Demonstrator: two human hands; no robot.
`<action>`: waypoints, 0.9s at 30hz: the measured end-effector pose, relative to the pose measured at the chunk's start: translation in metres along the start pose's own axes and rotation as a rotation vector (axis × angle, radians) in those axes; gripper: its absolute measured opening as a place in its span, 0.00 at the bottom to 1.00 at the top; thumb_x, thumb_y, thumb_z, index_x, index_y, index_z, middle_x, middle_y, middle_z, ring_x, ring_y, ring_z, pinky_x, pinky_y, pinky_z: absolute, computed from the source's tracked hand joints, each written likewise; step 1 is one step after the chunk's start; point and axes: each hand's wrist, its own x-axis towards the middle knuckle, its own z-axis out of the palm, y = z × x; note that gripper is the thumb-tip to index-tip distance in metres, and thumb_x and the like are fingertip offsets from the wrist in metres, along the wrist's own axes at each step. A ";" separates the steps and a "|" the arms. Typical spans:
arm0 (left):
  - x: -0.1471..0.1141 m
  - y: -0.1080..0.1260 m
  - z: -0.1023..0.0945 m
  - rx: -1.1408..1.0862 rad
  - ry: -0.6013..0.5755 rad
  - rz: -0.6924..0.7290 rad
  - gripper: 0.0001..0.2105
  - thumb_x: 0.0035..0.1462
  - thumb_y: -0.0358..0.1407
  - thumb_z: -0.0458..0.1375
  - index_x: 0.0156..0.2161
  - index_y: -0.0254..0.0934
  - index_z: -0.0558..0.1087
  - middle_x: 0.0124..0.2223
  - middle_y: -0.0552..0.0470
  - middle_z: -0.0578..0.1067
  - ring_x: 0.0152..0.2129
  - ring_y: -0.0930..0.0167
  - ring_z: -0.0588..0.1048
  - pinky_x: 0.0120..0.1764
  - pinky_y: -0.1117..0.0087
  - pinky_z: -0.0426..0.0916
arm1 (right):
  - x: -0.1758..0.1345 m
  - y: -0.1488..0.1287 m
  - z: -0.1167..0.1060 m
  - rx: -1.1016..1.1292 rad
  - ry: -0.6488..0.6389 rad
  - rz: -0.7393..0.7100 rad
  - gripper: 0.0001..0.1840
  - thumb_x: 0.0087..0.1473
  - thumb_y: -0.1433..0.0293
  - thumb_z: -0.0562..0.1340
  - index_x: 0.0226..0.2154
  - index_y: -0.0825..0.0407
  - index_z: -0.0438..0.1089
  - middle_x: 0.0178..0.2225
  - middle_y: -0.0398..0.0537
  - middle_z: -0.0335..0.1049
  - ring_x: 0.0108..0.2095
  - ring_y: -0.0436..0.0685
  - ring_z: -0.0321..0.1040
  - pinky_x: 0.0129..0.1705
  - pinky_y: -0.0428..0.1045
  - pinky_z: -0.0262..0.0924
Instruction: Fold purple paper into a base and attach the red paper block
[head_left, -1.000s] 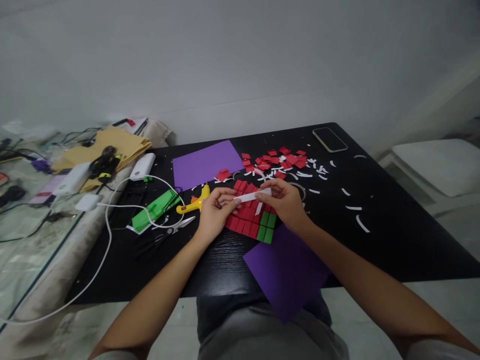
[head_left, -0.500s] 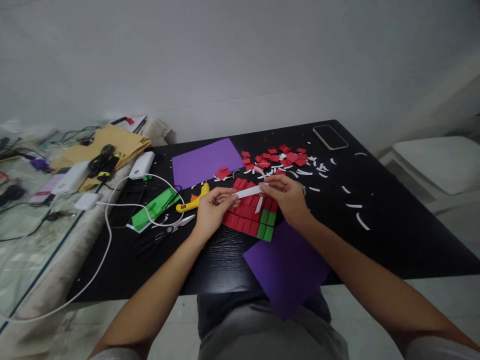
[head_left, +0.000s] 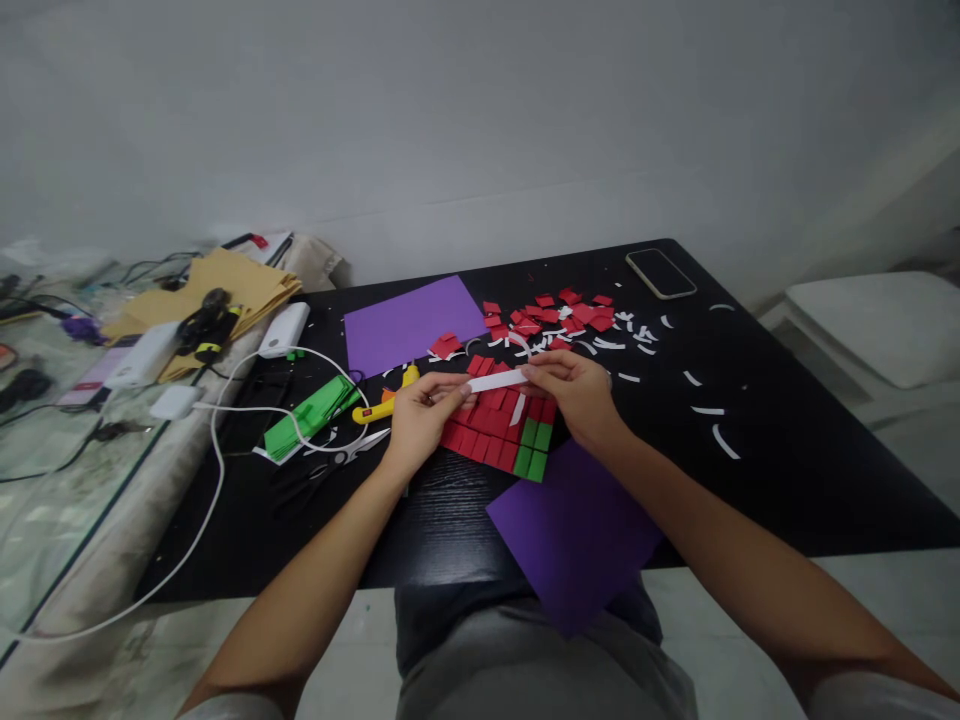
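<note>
A narrow white paper strip (head_left: 496,381) is stretched between my two hands. My left hand (head_left: 422,412) pinches its left end, and my right hand (head_left: 574,388) pinches the right end. Below the strip lies a panel of red paper pieces (head_left: 480,443) in rows, with green paper pieces (head_left: 534,447) at its right corner. My hands partly cover that panel. Beside my left hand are a yellow glue gun (head_left: 375,409) and black-handled scissors (head_left: 341,458). A purple sheet (head_left: 574,540) overhangs the table's front edge below my right hand.
Loose red squares (head_left: 581,314) and curled white scraps (head_left: 637,335) lie beyond my hands. Another purple sheet (head_left: 412,325) is at the back. Green strips (head_left: 311,418), a white power bank (head_left: 285,330) and a white cable (head_left: 217,470) are on the left. A phone (head_left: 660,274) lies back right.
Both hands still hold the white strip at its ends. The left hand has shifted very slightly left; the things on the table stay where they were.
</note>
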 end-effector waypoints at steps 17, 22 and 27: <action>-0.007 0.004 -0.004 0.214 -0.328 0.140 0.05 0.51 0.30 0.63 0.33 0.36 0.82 0.28 0.54 0.77 0.23 0.76 0.69 0.28 0.74 0.61 | -0.003 0.000 0.003 -0.071 -0.093 -0.034 0.19 0.42 0.60 0.80 0.35 0.50 0.78 0.30 0.43 0.80 0.29 0.53 0.77 0.36 0.51 0.76; -0.008 0.003 -0.002 0.227 -0.290 0.214 0.07 0.52 0.30 0.62 0.33 0.37 0.83 0.30 0.53 0.78 0.25 0.75 0.71 0.30 0.73 0.63 | -0.002 0.005 0.003 0.031 -0.125 0.064 0.21 0.40 0.61 0.80 0.36 0.50 0.78 0.33 0.44 0.81 0.32 0.53 0.79 0.42 0.52 0.78; -0.010 0.004 -0.002 0.198 -0.340 0.169 0.07 0.53 0.31 0.63 0.36 0.37 0.84 0.30 0.53 0.78 0.25 0.74 0.71 0.29 0.73 0.63 | -0.001 0.008 0.001 0.037 -0.073 0.092 0.21 0.38 0.63 0.81 0.34 0.51 0.77 0.31 0.44 0.81 0.29 0.52 0.78 0.38 0.50 0.77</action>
